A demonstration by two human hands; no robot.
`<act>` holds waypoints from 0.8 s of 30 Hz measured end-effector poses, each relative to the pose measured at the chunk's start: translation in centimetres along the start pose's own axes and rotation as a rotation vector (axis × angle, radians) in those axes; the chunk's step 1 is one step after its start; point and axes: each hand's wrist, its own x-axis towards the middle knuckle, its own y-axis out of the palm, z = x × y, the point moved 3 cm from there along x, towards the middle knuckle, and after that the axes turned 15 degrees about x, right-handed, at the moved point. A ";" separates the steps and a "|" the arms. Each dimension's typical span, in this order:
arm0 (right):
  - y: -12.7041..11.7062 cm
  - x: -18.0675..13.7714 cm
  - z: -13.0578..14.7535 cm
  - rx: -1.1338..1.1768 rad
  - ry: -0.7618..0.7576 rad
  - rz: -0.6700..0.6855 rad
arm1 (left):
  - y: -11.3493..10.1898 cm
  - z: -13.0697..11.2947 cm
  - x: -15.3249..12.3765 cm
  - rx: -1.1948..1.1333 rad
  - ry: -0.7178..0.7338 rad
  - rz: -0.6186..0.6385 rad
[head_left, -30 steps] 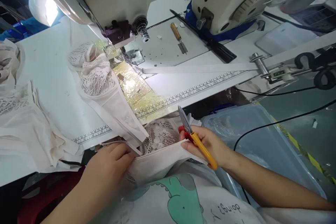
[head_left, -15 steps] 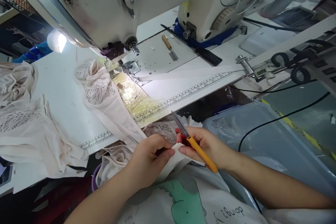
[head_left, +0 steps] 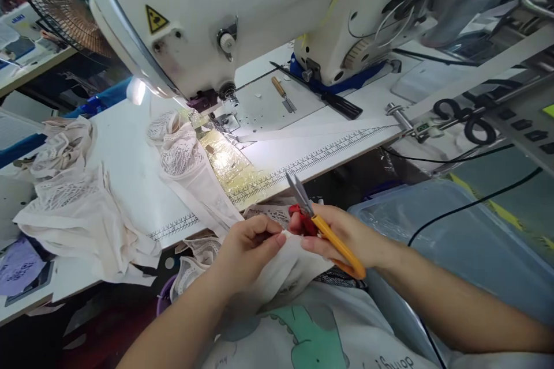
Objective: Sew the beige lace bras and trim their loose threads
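Note:
Over the lap, my left hand pinches the edge of a cream fabric piece between thumb and fingers. My right hand is wrapped around scissors with one orange and one red handle. Their blades point up and away from me, slightly parted, above the cloth. The right thumb lies close to the fabric edge beside the left fingertips; whether it presses the cloth, I cannot tell. Behind the hands, a strip of cream lace garment runs from the sewing machine over the table's front edge.
A pile of cream lace pieces covers the table's left part. A wooden-handled tool and a black-handled tool lie by the machine. A ruler strip follows the front edge. Right stands a plastic bin; lower left, a purple basket.
The camera view has tilted up and shifted left. The scissor blades have parted slightly, and my right hand has drawn a little away from the left. My left hand still pinches the fabric.

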 end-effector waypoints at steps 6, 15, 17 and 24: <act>-2.1 -1.2 0.6 -0.322 -0.087 0.151 | -0.7 -0.3 -1.1 -0.041 0.001 -0.075; -2.8 -1.9 0.9 -0.984 -0.056 0.173 | -0.4 0.0 -2.2 0.005 0.180 -0.218; -2.3 -2.0 0.9 -1.022 -0.049 0.202 | -0.5 0.0 -2.3 0.000 0.195 -0.239; -1.3 -1.9 0.7 -1.064 0.006 0.191 | -0.8 0.4 -2.0 -0.045 0.172 -0.272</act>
